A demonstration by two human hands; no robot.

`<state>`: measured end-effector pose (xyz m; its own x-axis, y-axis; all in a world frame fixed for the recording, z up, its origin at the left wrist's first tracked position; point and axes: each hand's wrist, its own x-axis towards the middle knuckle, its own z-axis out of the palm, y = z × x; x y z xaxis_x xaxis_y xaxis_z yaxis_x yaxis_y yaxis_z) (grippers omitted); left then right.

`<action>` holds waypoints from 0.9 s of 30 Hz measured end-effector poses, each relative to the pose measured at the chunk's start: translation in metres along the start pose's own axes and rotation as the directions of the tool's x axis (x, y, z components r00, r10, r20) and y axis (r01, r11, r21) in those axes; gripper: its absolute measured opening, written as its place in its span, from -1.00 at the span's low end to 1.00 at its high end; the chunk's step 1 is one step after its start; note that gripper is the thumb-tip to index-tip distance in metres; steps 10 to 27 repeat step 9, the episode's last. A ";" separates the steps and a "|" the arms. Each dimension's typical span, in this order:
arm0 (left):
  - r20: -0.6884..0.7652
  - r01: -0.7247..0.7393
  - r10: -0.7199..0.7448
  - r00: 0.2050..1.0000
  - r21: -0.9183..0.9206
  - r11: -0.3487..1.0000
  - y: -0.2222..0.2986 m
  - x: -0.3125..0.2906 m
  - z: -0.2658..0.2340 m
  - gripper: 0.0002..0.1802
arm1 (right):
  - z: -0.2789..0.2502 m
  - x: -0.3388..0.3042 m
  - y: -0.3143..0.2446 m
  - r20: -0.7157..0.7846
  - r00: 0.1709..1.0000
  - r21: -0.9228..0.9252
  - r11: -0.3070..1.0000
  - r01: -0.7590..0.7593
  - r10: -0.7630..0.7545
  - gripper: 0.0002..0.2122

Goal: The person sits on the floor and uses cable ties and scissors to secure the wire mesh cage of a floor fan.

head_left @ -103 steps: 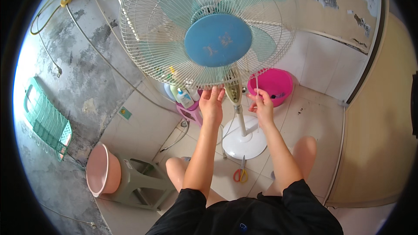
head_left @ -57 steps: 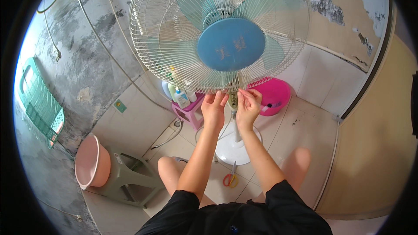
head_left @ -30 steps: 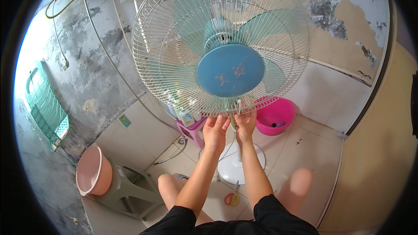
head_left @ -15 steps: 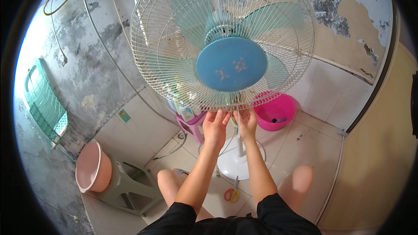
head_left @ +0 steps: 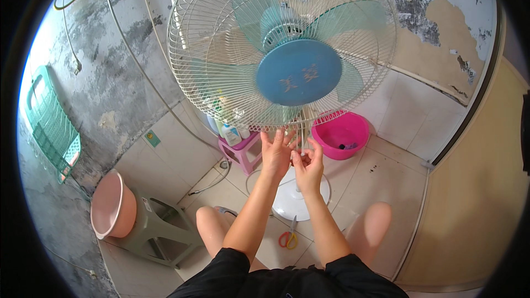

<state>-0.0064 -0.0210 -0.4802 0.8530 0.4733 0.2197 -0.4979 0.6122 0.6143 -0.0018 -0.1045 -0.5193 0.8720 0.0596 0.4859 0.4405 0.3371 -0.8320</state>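
Observation:
A standing fan with a white wire grille (head_left: 221, 96), a blue centre cap (head_left: 300, 72) and pale green blades fills the upper middle. Just under the grille's lower rim is my left hand (head_left: 276, 157), its fingers extended and apart, fingertips near the wires. Slightly lower and to the right, my right hand (head_left: 309, 172) has its thumb and index finger drawn together in front of the fan's stem. What lies between those fingertips is too small to make out. Below both hands stands the fan's round white base (head_left: 291, 204).
Red-and-yellow-handled scissors (head_left: 289, 239) lie on the tiles before the base. A magenta basin (head_left: 341, 138) sits behind right; a pink stool (head_left: 241, 154) with bottles stands behind left. At the left, a salmon basin (head_left: 114, 205) rests against a grey-green stool (head_left: 160, 234). A hose runs along the wall.
Both hands have come down slightly from the grille's rim. The right hand's fingers have left the rim and drawn together. My view has shifted a little.

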 end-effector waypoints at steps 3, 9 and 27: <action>0.022 0.002 0.000 1.000 -0.056 0.998 0.000 -0.002 0.002 -0.58 | 0.003 -0.004 -0.023 -0.027 0.995 -0.069 0.993 0.093 -0.095 -0.58; 0.116 0.016 -0.003 0.993 -0.114 0.993 -0.002 0.004 -0.008 -0.33 | -0.009 -0.003 -0.021 0.055 0.997 -0.176 0.982 0.068 -0.059 -0.77; 0.116 0.016 -0.003 0.993 -0.114 0.993 -0.002 0.004 -0.008 -0.33 | -0.009 -0.003 -0.021 0.055 0.997 -0.176 0.982 0.068 -0.059 -0.77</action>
